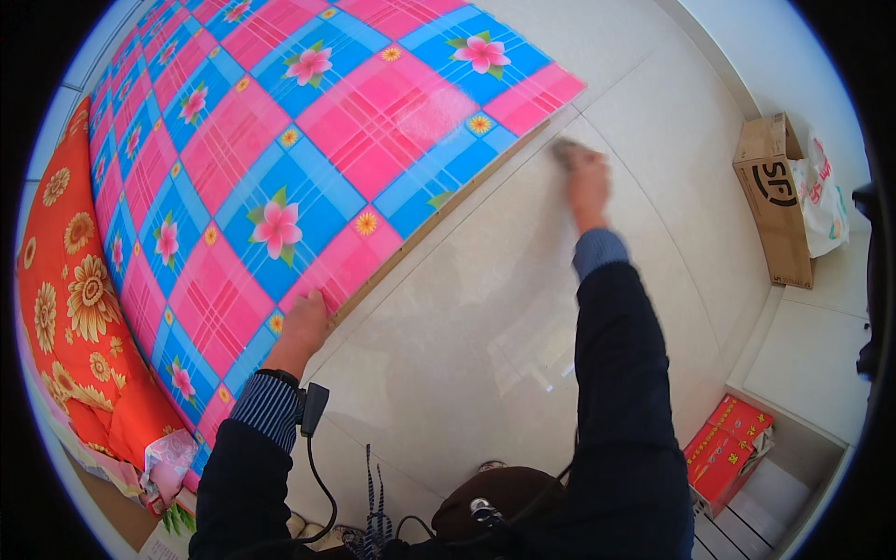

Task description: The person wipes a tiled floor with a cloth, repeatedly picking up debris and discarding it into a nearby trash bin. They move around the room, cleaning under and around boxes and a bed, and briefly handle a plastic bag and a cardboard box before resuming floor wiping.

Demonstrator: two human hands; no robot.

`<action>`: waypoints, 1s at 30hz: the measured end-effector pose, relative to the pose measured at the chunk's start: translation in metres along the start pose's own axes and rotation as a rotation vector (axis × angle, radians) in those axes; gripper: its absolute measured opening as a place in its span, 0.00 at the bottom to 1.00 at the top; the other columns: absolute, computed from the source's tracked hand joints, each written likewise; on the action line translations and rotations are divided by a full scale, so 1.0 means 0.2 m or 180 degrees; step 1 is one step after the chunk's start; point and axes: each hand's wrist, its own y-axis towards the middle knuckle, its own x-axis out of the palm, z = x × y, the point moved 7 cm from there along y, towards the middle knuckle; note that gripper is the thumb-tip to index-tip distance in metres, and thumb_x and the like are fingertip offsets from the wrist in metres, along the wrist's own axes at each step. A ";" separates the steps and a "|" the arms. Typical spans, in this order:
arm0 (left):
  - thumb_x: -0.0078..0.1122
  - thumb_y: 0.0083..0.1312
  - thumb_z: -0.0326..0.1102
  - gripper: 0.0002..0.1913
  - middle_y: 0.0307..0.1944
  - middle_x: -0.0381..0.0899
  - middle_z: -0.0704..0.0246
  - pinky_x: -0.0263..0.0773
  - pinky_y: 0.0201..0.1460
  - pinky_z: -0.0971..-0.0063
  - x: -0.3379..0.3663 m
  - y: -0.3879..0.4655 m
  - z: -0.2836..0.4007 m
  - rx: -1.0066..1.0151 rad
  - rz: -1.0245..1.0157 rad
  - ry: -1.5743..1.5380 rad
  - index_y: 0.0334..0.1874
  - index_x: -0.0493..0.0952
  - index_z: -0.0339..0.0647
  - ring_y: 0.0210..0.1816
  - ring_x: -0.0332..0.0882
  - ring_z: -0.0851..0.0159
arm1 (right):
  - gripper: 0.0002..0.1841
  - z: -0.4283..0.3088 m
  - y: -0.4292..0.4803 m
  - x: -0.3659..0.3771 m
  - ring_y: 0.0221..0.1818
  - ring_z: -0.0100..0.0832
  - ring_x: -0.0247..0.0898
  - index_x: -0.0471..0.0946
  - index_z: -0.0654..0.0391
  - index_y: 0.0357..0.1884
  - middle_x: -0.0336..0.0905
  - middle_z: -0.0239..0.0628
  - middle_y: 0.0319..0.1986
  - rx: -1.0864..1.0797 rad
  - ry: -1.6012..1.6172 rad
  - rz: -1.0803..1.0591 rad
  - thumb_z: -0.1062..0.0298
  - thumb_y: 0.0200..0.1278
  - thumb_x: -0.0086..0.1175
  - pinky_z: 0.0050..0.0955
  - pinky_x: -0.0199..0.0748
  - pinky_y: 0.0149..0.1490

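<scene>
My left hand (304,329) is at the near edge of a flat board or tabletop, its fingers curled on the rim. A shiny plastic sheet (381,115) in pink and blue checks with flowers covers that surface. Along its side a narrow brown edge (420,234) shows. My right hand (589,185), blurred, is off to the right, over the pale floor tiles. In its fingers is a small grey-brown object (564,148), too blurred to name, apart from the sheet's corner.
On the left lies orange sunflower-print fabric (77,280). A cardboard box (770,203) with a white plastic bag (820,203) stands by the right wall. Lower right, a red box (726,448) sits in a recess. A cable (327,483) hangs from my left wrist. Glossy tiles (434,364) lie below.
</scene>
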 end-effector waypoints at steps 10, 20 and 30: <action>0.66 0.58 0.34 0.24 0.47 0.72 0.43 0.77 0.46 0.54 0.01 0.02 0.00 -0.0048 -0.0063 0.0118 0.49 0.63 0.33 0.46 0.77 0.40 | 0.16 -0.82 -1.06 -0.23 0.57 0.43 0.69 0.78 0.50 0.52 0.74 0.40 0.54 -0.1904 0.1564 -0.1119 0.69 0.64 0.45 0.41 0.63 0.65; 0.67 0.57 0.36 0.26 0.47 0.73 0.41 0.74 0.49 0.52 0.00 0.01 0.01 -0.0044 -0.0015 0.0171 0.50 0.62 0.33 0.48 0.76 0.38 | 0.16 0.23 -0.27 -0.10 0.48 0.42 0.73 0.78 0.55 0.49 0.78 0.46 0.42 0.0669 0.0781 -0.0399 0.60 0.67 0.46 0.41 0.69 0.53; 0.69 0.57 0.35 0.26 0.47 0.73 0.42 0.75 0.49 0.54 -0.02 0.01 0.03 -0.0166 -0.0107 0.0366 0.50 0.62 0.34 0.47 0.77 0.39 | 0.15 -0.21 -1.81 -0.37 0.39 0.42 0.73 0.80 0.54 0.48 0.78 0.42 0.37 0.0333 0.1727 -0.3509 0.58 0.69 0.48 0.41 0.68 0.44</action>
